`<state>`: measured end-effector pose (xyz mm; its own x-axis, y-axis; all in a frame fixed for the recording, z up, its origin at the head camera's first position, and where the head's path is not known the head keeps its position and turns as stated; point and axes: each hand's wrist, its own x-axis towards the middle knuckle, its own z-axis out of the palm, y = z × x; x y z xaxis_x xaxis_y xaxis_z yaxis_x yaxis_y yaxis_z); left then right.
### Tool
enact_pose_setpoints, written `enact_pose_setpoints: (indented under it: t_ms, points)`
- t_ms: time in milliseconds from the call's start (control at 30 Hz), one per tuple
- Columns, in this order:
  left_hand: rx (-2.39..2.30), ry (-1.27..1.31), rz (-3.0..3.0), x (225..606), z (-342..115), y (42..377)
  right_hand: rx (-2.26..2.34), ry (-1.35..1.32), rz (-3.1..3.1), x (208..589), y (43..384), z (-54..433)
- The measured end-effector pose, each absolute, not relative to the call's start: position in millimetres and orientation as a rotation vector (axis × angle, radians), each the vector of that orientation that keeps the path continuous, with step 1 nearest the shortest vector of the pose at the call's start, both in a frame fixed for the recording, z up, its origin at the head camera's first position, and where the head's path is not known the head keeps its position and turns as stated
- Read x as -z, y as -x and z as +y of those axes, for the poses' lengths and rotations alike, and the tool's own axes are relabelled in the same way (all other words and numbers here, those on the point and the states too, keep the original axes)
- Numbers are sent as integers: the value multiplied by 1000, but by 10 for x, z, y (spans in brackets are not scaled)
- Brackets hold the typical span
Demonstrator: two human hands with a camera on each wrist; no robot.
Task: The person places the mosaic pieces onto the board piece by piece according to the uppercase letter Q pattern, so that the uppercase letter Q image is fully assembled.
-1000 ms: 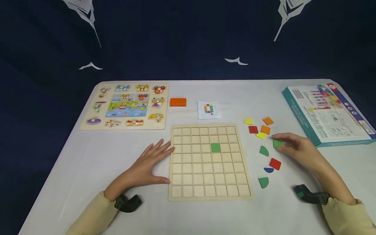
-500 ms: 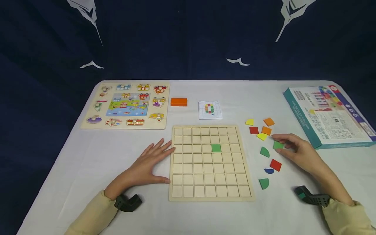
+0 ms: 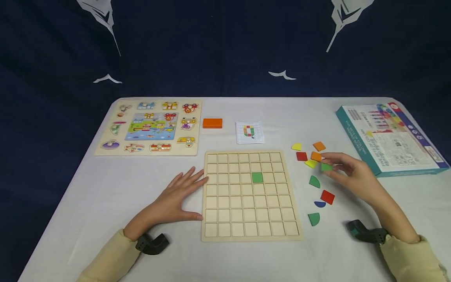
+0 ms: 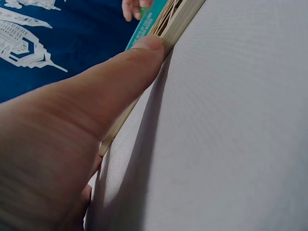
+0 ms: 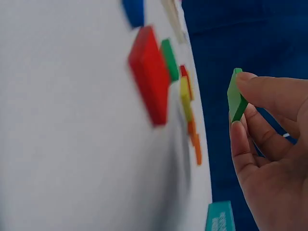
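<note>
My right hand [image 3: 356, 174] pinches a green square tile [image 5: 236, 96] between thumb and fingertips, raised off the table in the right wrist view. Below and left of it lie loose tiles, among them a red square [image 3: 327, 197], a blue half-round [image 3: 320, 204] and green quarter-rounds [image 3: 314, 181]. On the wooden grid board [image 3: 225, 238], another green square tile [image 3: 257, 177] fills one cell. My left hand [image 3: 172, 201] lies with fingers spread at the board's left edge; its thumb [image 4: 125, 65] touches the rim in the left wrist view.
A printed pattern card [image 3: 249, 132] lies behind the board, with an orange block [image 3: 212, 123] to its left. At the back left is a peg puzzle [image 3: 192, 149]; a teal game box [image 3: 394, 141] is at the right. Yellow, red and orange tiles lie near the right fingers.
My right hand has lifted the green square tile off the table and moved it slightly back and to the left. The left hand stays at the board's edge.
</note>
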<state>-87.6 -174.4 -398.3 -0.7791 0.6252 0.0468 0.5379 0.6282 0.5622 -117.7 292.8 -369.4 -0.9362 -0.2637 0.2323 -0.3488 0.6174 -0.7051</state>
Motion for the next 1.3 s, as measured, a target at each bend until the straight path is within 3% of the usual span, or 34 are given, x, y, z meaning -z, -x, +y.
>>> enact_pose_setpoints:
  t_ms: [433, 800, 1300]
  points:
    - [-835, -977, 2692, 3962, -1754, 891, -1518, -757, -2561, 3359, 1282, 2286]
    - [-830, -977, 2686, 3981, -1760, 889, -1681, -912, -2751, 3637, 1182, 1703]
    - [-824, -979, 2691, 3980, -1769, 891, -1420, -970, -2891, 3765, 1134, 1558]
